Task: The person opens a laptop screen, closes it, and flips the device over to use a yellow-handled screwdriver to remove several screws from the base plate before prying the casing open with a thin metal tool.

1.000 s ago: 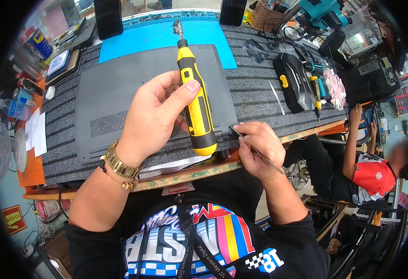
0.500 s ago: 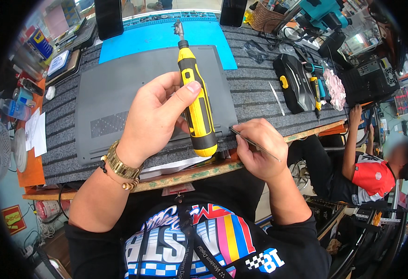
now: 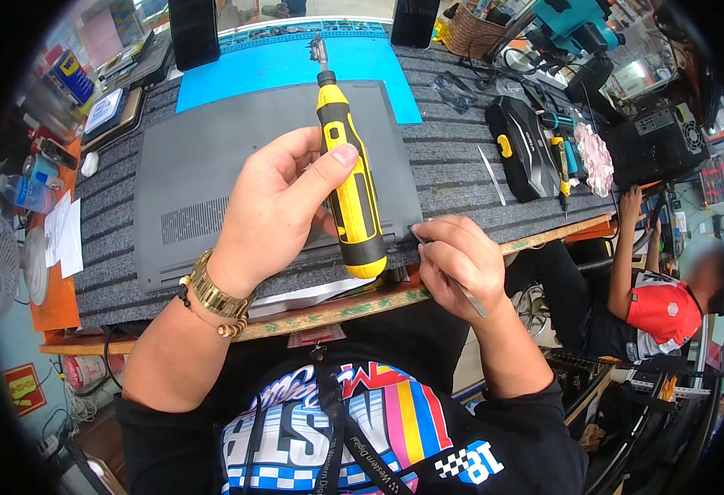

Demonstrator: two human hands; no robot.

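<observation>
A grey laptop (image 3: 213, 157) lies upside down on a ribbed grey mat, its vented base facing up. My left hand (image 3: 275, 206) is closed around a yellow and black cordless screwdriver (image 3: 354, 202), held over the laptop with its bit pointing away from me. Small dark screws (image 3: 319, 54) cling in a clump at the bit end. At the laptop's near right corner, my right hand (image 3: 465, 264) pinches a thin flat metal tool (image 3: 468, 299). Its tip is by the corner edge; whether it sits in the seam I cannot tell.
A blue silicone mat (image 3: 288, 70) lies behind the laptop. To the right are tweezers (image 3: 492, 175), a black tool case (image 3: 527, 148), a smaller yellow screwdriver (image 3: 560, 169) and a pink cloth (image 3: 593, 159). A person in a red sleeve (image 3: 663, 305) sits at the far right.
My right hand has turned and the metal tool's rear end has swung down toward me, its tip staying by the corner. The screwdriver has barely moved.
</observation>
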